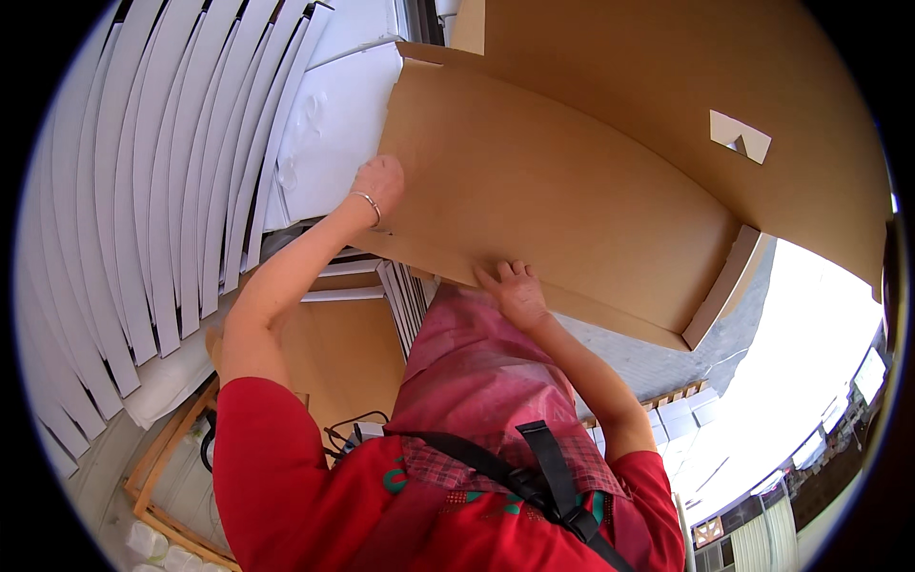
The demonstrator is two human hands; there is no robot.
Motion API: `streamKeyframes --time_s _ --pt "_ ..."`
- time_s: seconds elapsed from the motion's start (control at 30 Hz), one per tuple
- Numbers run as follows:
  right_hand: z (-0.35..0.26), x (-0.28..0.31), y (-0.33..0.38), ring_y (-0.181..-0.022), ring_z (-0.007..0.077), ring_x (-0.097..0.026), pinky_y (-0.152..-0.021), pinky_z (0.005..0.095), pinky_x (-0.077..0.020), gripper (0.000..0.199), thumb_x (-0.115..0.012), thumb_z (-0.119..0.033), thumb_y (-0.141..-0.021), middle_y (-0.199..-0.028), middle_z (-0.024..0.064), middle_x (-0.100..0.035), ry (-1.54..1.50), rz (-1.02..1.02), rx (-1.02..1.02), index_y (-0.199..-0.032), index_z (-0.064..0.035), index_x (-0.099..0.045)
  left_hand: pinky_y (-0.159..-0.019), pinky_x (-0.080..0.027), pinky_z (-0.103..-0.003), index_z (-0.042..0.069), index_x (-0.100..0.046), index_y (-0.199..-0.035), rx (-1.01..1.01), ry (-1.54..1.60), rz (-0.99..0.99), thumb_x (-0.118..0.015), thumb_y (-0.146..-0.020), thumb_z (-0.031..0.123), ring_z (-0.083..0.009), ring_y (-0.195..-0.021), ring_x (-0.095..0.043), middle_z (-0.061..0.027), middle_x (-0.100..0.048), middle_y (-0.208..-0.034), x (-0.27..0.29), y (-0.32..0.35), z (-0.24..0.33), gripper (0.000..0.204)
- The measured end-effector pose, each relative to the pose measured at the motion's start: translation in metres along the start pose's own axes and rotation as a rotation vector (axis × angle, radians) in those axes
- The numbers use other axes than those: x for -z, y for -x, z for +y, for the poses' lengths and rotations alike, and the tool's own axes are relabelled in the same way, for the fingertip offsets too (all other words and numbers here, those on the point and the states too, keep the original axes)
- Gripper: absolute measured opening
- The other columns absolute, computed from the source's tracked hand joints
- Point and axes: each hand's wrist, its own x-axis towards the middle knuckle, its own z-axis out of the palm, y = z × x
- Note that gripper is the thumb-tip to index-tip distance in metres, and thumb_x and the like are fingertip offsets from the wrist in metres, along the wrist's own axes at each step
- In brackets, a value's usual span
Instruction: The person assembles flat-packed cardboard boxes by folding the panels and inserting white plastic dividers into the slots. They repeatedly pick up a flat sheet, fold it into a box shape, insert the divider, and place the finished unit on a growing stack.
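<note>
Carton (562, 181) sits open in front of the wearer, just beyond the apron (472, 357), plain brown inside facing me. Long axis runs upper left to lower right; big flap (629, 48) stands off the far long side, short end wall (721, 291) is up at the right. Writing: I get only green print (394, 480) on the shirt (267, 458), partly covered, can't make it out. Left hand (381, 179) is at the left end, arm reaching forward, fingers curled; can't tell from here if it grips the edge. Right hand (517, 294) rests on the near long edge, half open, fingers slightly bent and apart, elbow out right, nothing clenched.
</note>
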Motion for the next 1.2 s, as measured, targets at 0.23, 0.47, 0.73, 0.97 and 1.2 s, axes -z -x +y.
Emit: streamKeyframes --time_s 0.23,0.47,0.73,0.97,1.2 --pt "0.008 0.019 0.042 -0.092 0.0279 -0.054 -0.079 0.0402 -0.0439 0.047 -0.055 -0.015 -0.083 -0.096 0.0098 -0.057 0.023 0.008 0.064 -0.129 -0.0209 -0.063 -0.09 -0.046 -0.041 0.008 -0.056 -0.128 0.032 0.34 0.773 -0.068 -0.084 0.023 -0.0308 -0.101 -0.061 -0.0135 -0.061 -0.109 0.093 -0.017 -0.06 0.048" --pt "0.002 0.015 0.052 -0.09 0.0264 -0.055 -0.077 0.0388 -0.0441 0.04 -0.057 -0.014 -0.081 -0.093 0.0084 -0.057 0.066 0.027 -0.009 -0.119 -0.0181 -0.066 -0.084 -0.047 -0.041 0.014 -0.066 -0.113 0.038 0.707 0.444 -0.067 -0.088 0.029 -0.0271 -0.09 -0.062 -0.0083 -0.066 -0.099 0.135 -0.107 -0.028 0.029" --pt "-0.008 0.021 0.056 -0.09 0.0241 -0.056 -0.075 0.0372 -0.0442 0.032 -0.056 -0.013 -0.083 -0.092 0.0066 -0.056 0.12 0.074 -0.129 -0.11 -0.0223 -0.068 -0.058 -0.044 -0.029 0.001 -0.06 -0.088 -0.183 1.174 0.638 -0.061 -0.09 0.018 -0.0107 -0.06 -0.045 -0.0012 -0.05 -0.066 0.142 -0.039 -0.063 0.018" --pt "0.04 0.08 0.053 -0.095 0.0238 -0.055 -0.084 0.0432 -0.0391 0.037 -0.065 -0.007 -0.072 -0.094 0.0037 -0.058 0.194 0.219 -0.142 -0.103 -0.0252 -0.071 -0.051 -0.045 -0.023 0.004 -0.06 -0.077 0.035 1.545 0.884 -0.064 -0.091 0.013 -0.0045 -0.056 -0.052 0.0047 -0.055 -0.065 0.134 0.049 -0.08 0.018" --pt "0.059 0.146 0.109 -0.108 0.0238 -0.055 -0.107 0.059 -0.0262 0.041 -0.077 -0.007 -0.059 -0.099 0.0003 -0.06 0.23 0.331 -0.002 -0.097 -0.0216 -0.07 -0.053 -0.054 -0.032 0.004 -0.056 -0.072 0.32 1.961 0.988 -0.061 -0.088 0.011 -0.0212 -0.055 -0.066 -0.0118 -0.066 -0.068 0.169 0.091 -0.019 0.018"
